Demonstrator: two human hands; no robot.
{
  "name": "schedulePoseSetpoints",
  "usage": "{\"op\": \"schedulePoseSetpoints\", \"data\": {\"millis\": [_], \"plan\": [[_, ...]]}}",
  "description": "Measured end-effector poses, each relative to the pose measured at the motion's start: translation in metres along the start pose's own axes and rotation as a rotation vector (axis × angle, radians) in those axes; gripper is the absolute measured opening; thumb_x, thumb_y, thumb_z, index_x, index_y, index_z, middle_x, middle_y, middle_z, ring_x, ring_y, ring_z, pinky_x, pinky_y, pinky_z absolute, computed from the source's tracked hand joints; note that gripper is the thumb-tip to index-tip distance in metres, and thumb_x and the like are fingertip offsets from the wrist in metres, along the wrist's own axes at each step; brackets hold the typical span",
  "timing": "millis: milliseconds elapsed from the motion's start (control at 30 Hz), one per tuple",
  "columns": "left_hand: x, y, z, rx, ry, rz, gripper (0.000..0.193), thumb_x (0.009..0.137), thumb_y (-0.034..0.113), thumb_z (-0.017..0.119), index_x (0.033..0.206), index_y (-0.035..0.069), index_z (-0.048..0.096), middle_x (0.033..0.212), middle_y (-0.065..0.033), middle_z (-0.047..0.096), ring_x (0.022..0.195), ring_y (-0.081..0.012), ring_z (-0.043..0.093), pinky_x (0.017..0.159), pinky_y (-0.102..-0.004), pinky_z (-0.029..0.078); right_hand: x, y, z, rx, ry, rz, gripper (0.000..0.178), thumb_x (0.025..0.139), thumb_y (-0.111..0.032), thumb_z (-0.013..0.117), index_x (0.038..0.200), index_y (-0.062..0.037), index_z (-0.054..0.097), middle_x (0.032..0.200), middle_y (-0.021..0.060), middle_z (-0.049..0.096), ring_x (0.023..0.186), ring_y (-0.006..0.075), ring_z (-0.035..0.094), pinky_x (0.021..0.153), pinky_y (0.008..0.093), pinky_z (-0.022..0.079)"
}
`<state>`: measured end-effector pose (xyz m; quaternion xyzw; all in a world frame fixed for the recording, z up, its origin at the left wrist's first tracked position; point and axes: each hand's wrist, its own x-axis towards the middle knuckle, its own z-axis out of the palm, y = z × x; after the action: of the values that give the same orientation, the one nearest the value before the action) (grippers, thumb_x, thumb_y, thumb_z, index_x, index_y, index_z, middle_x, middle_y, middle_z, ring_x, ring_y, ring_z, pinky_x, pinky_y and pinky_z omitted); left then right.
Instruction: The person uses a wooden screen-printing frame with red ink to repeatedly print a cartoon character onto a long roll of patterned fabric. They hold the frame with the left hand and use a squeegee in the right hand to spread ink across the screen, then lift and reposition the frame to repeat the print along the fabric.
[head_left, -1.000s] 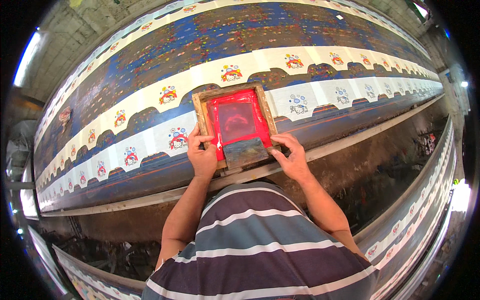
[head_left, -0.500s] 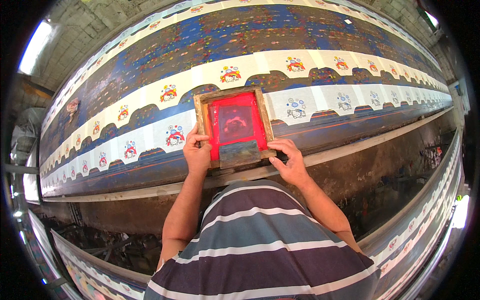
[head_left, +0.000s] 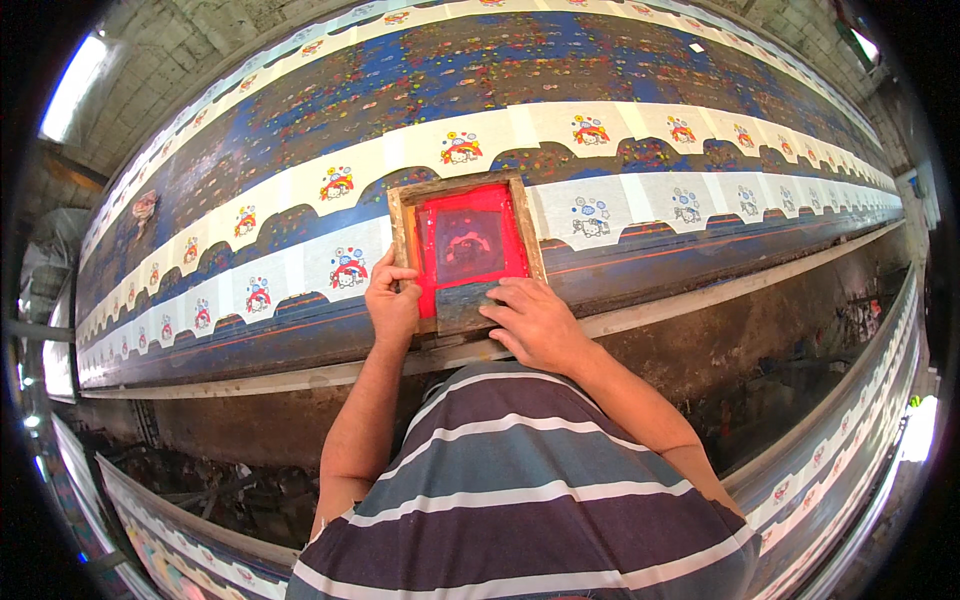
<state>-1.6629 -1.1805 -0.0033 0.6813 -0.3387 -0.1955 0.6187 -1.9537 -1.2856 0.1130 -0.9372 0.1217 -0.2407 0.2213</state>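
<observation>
wooden screen frame (head_left: pixel 529 225), one, flat on the near side of the long table (head_left: pixel 650 255), between white printed pieces; left hand (head_left: pixel 393 297) pinching its left rail near the lower corner, right hand (head_left: pixel 538 318) part-spread over the right end of the grey block (head_left: pixel 463 309), grip on it cannot be told. handling, by judgement: light, rails stiff, best held at the sides; red-bordered mesh (head_left: pixel 470 243) thin, easily torn, probably slick; block rigid, taken by its upper edge.
</observation>
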Motion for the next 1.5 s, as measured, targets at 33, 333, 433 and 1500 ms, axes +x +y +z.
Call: {"op": "schedulePoseSetpoints", "data": {"millis": [33,333,433,1500], "plan": [[0.001,-0.001,-0.001,0.002,-0.009,0.001,0.027,0.081,-0.014,0.071,0.099,0.003,0.082,0.172,-0.0317,0.057,0.147,-0.0291,0.065,0.117,-0.0372,0.05,0.007,0.0,0.003,-0.043,-0.004,-0.027,0.038,0.093,-0.018,0.083,0.128,-0.0057,0.079,0.135,0.0163,0.075,0.131,0.0388,0.069,0.113,0.0532,0.056],[-0.004,0.003,0.008,0.028,0.027,0.063,0.023,0.081,-0.011,0.072,0.096,0.004,0.081,0.161,-0.0312,0.064,0.154,-0.0414,0.061,0.13,-0.0474,0.044,0.067,0.034,-0.017,-0.049,-0.26,-0.041,0.034,0.091,-0.003,0.069,0.122,-0.0027,0.08,0.12,0.0187,0.08,0.119,0.04,0.075,0.106,0.0508,0.06],[-0.007,0.01,0.009,0.088,0.036,0.109,0.023,0.081,-0.011,0.073,0.095,0.005,0.08,0.16,-0.0303,0.065,0.153,-0.0421,0.062,0.13,-0.0479,0.045,0.096,0.056,-0.026,-0.02,-0.265,-0.012,0.036,0.091,0.002,0.066,0.124,-0.0012,0.08,0.121,0.022,0.081,0.119,0.0441,0.075,0.109,0.0545,0.06],[-0.009,0.021,0.005,0.117,-0.019,0.084,0.021,0.085,-0.011,0.072,0.097,0.006,0.079,0.164,-0.0287,0.06,0.157,-0.0421,0.056,0.131,-0.0486,0.04,0.035,0.003,0.01,-0.105,-0.152,0.018,0.041,0.09,-0.007,0.074,0.131,-0.0052,0.078,0.126,0.0145,0.075,0.118,0.0381,0.071,0.106,0.0553,0.056]]}}
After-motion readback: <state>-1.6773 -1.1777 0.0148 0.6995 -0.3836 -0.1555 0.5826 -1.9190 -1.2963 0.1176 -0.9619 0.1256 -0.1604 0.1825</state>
